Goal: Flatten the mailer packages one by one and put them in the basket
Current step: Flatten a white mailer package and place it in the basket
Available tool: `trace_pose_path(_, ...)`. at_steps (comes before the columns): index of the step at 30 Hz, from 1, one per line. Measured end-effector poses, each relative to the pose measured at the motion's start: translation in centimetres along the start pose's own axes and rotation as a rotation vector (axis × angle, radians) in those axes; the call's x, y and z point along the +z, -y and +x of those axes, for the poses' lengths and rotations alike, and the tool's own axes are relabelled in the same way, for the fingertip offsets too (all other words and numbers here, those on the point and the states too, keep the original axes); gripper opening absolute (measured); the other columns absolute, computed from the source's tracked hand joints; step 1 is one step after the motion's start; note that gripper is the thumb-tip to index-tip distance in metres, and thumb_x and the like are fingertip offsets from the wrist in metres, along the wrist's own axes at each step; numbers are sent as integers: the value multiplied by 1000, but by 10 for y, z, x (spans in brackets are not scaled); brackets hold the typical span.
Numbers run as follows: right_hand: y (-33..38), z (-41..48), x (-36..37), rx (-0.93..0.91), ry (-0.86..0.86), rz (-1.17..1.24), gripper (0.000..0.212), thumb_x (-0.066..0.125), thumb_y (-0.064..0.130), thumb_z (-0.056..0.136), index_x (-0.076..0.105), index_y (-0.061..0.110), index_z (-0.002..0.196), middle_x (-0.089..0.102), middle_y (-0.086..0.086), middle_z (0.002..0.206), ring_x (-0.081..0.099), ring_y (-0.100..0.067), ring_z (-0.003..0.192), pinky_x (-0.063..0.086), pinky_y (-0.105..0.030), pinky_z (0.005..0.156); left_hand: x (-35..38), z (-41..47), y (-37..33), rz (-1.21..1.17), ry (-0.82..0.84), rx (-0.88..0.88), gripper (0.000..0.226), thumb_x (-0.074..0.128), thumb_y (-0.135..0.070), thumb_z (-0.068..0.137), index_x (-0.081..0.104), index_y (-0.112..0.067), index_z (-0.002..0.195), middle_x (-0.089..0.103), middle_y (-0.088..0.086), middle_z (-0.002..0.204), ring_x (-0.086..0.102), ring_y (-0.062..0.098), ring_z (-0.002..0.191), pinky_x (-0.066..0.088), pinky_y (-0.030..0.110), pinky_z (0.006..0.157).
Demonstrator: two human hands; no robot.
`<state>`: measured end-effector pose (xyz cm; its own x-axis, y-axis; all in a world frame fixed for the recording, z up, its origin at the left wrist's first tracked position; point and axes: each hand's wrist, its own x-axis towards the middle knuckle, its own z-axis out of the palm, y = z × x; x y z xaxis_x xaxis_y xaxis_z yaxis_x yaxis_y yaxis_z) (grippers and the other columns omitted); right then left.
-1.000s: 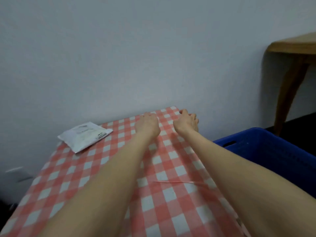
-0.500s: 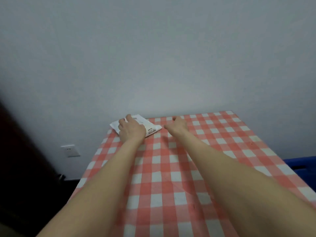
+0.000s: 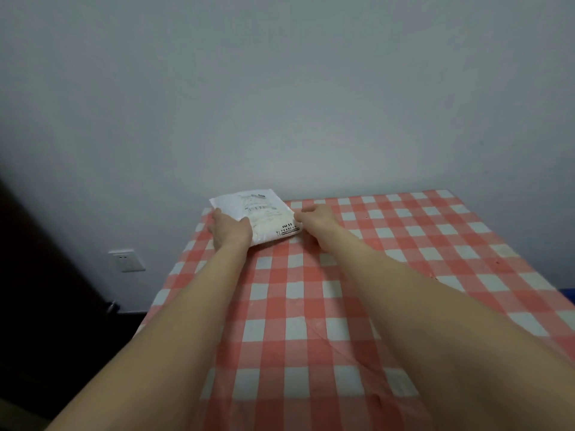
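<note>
1. The package (image 3: 264, 216) is a flat white plastic mailer; it carries faint grey print across its top and a strip of dark lettering along its near right edge; its surface looks slightly puffed and creased.
2. It lies at the far left corner of the table (image 3: 311, 306), close to the wall (image 3: 280, 88); one corner points toward the wall.
3. The left hand (image 3: 230, 230) covers the package's near left corner; the thumb lies on top and the fingers (image 3: 216, 216) wrap its left edge, so the hand grips it.
4. The right hand (image 3: 314, 216) sits just beside the package's right corner with its fingers curled; the fingertips touch that corner, but I cannot tell whether they pinch it.
5. Both bare forearms stretch across the table from the near edge.
6. A cloth of red and white checks covers the table; a few soft creases run through it near the arms.
7. The wall is plain and pale grey; a white socket (image 3: 126, 260) sits low on it, left of the table.
8. A dark upright shape fills the left edge; a sliver of the blue basket (image 3: 568, 295) shows at the right edge, beyond the table.
</note>
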<state>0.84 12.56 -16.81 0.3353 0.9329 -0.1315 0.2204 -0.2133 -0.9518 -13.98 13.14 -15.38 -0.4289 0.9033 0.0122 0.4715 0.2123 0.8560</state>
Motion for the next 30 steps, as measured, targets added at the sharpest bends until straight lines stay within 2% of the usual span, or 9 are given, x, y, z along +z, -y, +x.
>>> trace_pose_path(3, 3, -16, -27, -2, -69, 6, 9, 59, 19, 86, 56, 11, 85, 57, -7, 81, 52, -23, 73, 45, -31, 62, -1, -19, -10, -72, 61, 84, 64, 56, -15, 91, 25, -12, 147, 33, 11, 149, 42, 31, 130, 37, 34, 101)
trace_pose_path(5, 4, -28, -51, 8, -103, -14, 20, 61, 23, 85, 49, 13, 72, 50, -4, 68, 46, -21, 59, 34, -25, 48, -1, -35, -18, -107, 115, 135, 62, 56, -15, 90, 28, -11, 146, 37, 11, 147, 43, 30, 129, 37, 35, 103)
trace_pose_path(10, -4, -80, -117, 108, -90, -49, 32, 65, 27, 87, 45, 14, 66, 42, 1, 62, 37, -10, 51, 27, -22, 45, -3, -92, -37, -56, 240, 226, 53, 52, -13, 92, 35, -8, 142, 45, 11, 142, 47, 29, 127, 37, 32, 102)
trace_pose_path(14, -25, -125, -161, 186, -79, -57, 32, 69, 21, 88, 45, 12, 69, 41, -1, 61, 41, -10, 40, 29, -21, 35, 0, -144, -34, 5, 396, 230, 54, 50, -13, 90, 34, -9, 142, 45, 12, 141, 48, 30, 123, 39, 37, 104)
trace_pose_path(19, -50, -165, -192, 209, -50, -295, 37, 70, 24, 87, 41, 12, 66, 40, -2, 61, 35, -14, 50, 27, -24, 45, -2, -192, -24, 111, 539, 250, 58, 52, -24, 92, 31, -8, 143, 46, 13, 137, 51, 29, 114, 43, 33, 91)
trace_pose_path(23, -64, -175, -192, 147, -74, -446, 26, 67, 24, 85, 49, 10, 71, 50, -4, 71, 52, -20, 67, 46, -31, 64, -4, -212, -16, 305, 559, 305, 59, 54, -24, 93, 30, -6, 144, 39, 14, 142, 48, 30, 121, 41, 31, 89)
trace_pose_path(25, -65, -179, -191, 58, -112, -516, 30, 67, 35, 85, 59, 11, 102, 57, -5, 97, 60, -24, 97, 50, -38, 87, -8, -215, -12, 433, 467, 428, 61, 55, -23, 91, 28, -11, 145, 28, 12, 147, 42, 30, 127, 40, 33, 96)
trace_pose_path(27, -59, -186, -190, -94, -151, -601, 54, 69, 44, 82, 54, 19, 127, 56, -1, 124, 56, -22, 113, 47, -38, 93, -11, -215, -9, 490, 340, 671, 56, 56, -22, 89, 36, -17, 141, 32, 7, 144, 40, 24, 128, 41, 35, 97)
trace_pose_path(30, -46, -196, -182, -324, -19, -792, 56, 72, 47, 78, 53, 27, 126, 49, 5, 128, 51, -17, 114, 44, -32, 89, -15, -219, -12, 566, 313, 925, 40, 58, -33, 87, 50, -25, 125, 42, -2, 130, 45, 16, 117, 43, 30, 82)
